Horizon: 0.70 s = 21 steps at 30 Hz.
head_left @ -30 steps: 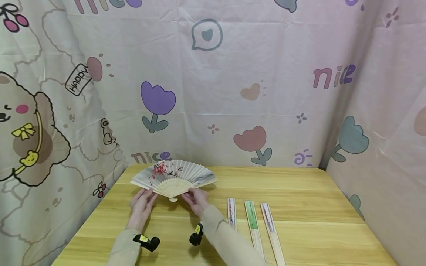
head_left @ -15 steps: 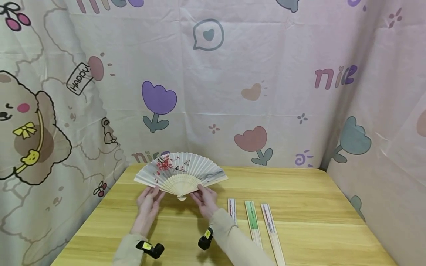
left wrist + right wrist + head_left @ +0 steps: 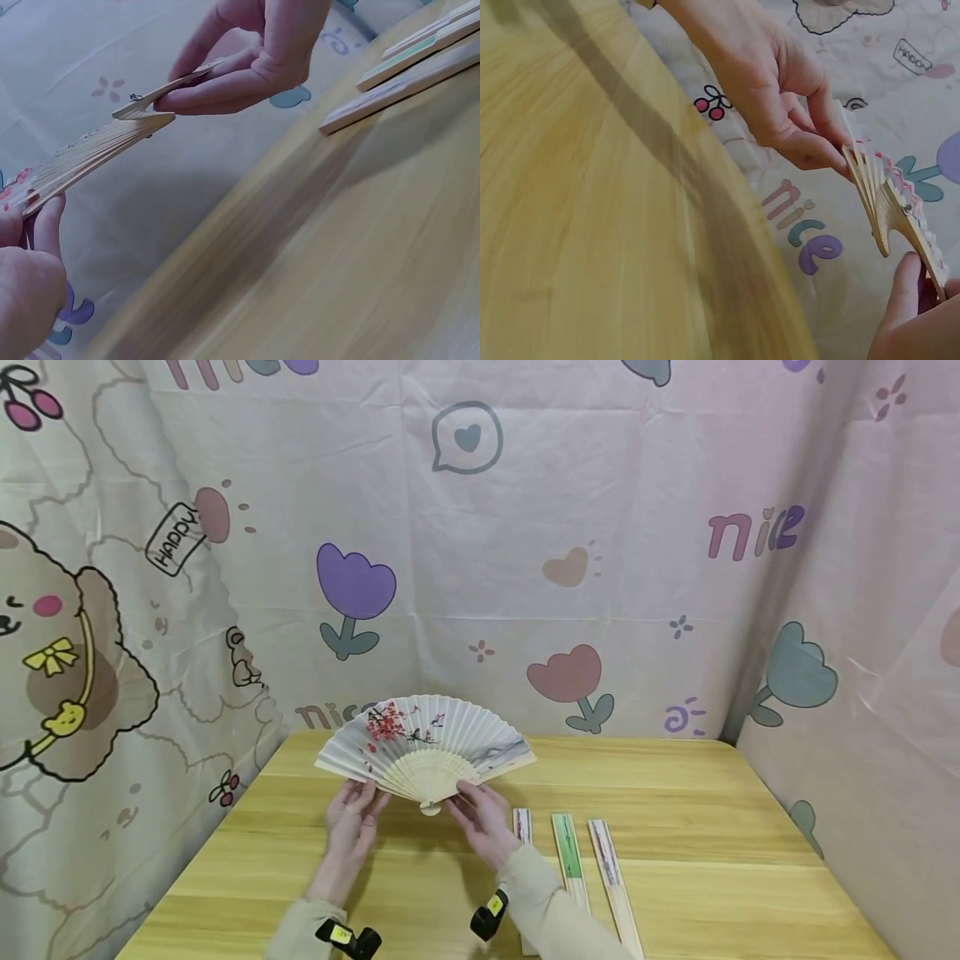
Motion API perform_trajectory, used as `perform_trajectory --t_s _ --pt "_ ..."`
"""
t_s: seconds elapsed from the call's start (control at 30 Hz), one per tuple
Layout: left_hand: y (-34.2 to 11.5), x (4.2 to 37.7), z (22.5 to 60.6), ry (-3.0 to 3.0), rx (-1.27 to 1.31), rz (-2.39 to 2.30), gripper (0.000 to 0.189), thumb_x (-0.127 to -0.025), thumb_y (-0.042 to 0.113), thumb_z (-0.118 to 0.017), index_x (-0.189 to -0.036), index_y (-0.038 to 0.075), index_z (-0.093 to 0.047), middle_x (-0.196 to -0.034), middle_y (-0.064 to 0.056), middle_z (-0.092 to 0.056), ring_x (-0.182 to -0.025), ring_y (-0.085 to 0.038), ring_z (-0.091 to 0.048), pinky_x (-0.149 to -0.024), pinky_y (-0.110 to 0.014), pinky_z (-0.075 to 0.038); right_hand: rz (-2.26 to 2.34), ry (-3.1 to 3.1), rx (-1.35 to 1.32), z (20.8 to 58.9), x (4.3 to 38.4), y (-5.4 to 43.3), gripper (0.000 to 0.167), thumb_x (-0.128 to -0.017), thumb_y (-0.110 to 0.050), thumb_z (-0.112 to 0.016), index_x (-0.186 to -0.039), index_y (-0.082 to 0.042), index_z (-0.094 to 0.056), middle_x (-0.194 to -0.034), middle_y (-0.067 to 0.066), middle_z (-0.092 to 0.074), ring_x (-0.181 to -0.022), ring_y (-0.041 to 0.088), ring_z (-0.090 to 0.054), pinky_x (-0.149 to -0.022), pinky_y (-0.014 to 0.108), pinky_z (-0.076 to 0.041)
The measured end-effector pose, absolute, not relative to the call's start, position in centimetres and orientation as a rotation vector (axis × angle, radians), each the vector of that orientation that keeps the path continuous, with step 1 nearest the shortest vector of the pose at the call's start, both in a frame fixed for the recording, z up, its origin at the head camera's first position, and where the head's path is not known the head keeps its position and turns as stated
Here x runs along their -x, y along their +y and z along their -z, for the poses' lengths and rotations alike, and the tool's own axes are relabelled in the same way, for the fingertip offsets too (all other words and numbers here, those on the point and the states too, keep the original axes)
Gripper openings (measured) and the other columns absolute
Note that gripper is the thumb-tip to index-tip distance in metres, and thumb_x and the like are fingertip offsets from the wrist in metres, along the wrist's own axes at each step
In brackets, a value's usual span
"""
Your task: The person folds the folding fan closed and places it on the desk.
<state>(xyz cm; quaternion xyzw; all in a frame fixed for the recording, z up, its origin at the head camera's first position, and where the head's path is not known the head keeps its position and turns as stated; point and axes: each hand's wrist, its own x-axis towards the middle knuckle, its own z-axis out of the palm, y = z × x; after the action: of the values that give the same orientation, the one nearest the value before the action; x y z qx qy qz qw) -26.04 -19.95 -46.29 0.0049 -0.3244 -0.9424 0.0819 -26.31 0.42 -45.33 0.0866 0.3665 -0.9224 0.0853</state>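
A folding fan (image 3: 450, 735) is spread wide over the table, its pale paper printed with red blossoms and its ribs light wood. My left hand (image 3: 352, 822) pinches its left outer edge between thumb and fingers. On the other side, my right hand (image 3: 483, 822) pinches the right outer rib near the pivot. The left wrist view shows the fan (image 3: 97, 154) almost edge-on, with the right hand (image 3: 255, 64) gripping the far rib. In the right wrist view, the left hand (image 3: 787, 97) holds the opposite edge of the fan (image 3: 885, 202).
Three folded fans lie side by side on the wooden table (image 3: 712, 877): a whitish one (image 3: 522, 827) partly behind the right arm, a green-topped one (image 3: 568, 852), and another whitish one (image 3: 611, 868). A patterned cloth (image 3: 480, 552) hangs behind the table and along both sides.
Both hands have carried the spread fan to the right and slightly up in the head view. The fan faces the camera a little more. The folded fans lie where they were.
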Motion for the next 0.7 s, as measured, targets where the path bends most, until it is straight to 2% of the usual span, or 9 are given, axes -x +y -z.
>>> perform_trajectory --t_s 0.07,0.2,0.33,0.5,0.7 --pt "-19.4 25.9 46.3 -0.982 0.036 2.812 0.030 -0.099 -0.011 -0.049 -0.111 0.009 -0.068 -0.102 -0.004 -0.071 -0.092 -0.014 -0.074 -0.085 -0.026 -0.066 2.742 1.120 -0.222 45.3 26.0 0.7 0.007 -0.093 0.002 -0.065 -0.098 -0.003 -0.063 -0.087 0.004 -0.070 -0.084 0.014 -0.070 -0.089 0.026 -0.066" --pt "-18.5 25.8 46.5 -0.997 0.150 2.810 0.030 -0.100 -0.010 -0.048 -0.115 0.009 -0.066 -0.106 -0.005 -0.070 -0.096 -0.015 -0.074 -0.088 -0.025 -0.065 2.742 1.188 -0.185 45.3 25.5 1.4 0.024 -0.093 0.002 -0.066 -0.116 0.006 -0.060 -0.089 0.004 -0.073 -0.087 0.014 -0.072 -0.089 0.024 -0.066" --pt "-17.6 25.6 46.7 -0.999 0.243 2.829 0.031 -0.100 -0.010 -0.046 -0.118 0.009 -0.064 -0.108 -0.005 -0.069 -0.097 -0.015 -0.073 -0.088 -0.025 -0.065 2.758 1.245 -0.168 45.4 25.0 2.3 0.036 -0.093 0.002 -0.066 -0.126 0.011 -0.056 -0.089 0.004 -0.075 -0.087 0.013 -0.073 -0.087 0.024 -0.066" --pt "-16.6 25.4 47.2 -1.036 0.349 2.849 0.032 -0.102 -0.006 -0.046 -0.122 0.011 -0.063 -0.113 -0.002 -0.069 -0.101 -0.013 -0.072 -0.091 -0.025 -0.064 2.762 1.264 -0.148 45.6 24.4 3.5 0.038 -0.094 0.001 -0.065 -0.129 0.010 -0.056 -0.091 0.003 -0.077 -0.089 0.013 -0.073 -0.087 0.025 -0.066" --pt "-15.5 25.4 47.6 -1.060 0.502 2.861 0.033 -0.105 -0.003 -0.042 -0.123 0.012 -0.065 -0.117 0.000 -0.069 -0.105 -0.011 -0.070 -0.094 -0.028 -0.063 2.769 1.251 -0.143 45.7 23.5 5.1 0.032 -0.095 0.001 -0.063 -0.126 0.006 -0.060 -0.092 0.003 -0.078 -0.090 0.013 -0.074 -0.087 0.025 -0.066"
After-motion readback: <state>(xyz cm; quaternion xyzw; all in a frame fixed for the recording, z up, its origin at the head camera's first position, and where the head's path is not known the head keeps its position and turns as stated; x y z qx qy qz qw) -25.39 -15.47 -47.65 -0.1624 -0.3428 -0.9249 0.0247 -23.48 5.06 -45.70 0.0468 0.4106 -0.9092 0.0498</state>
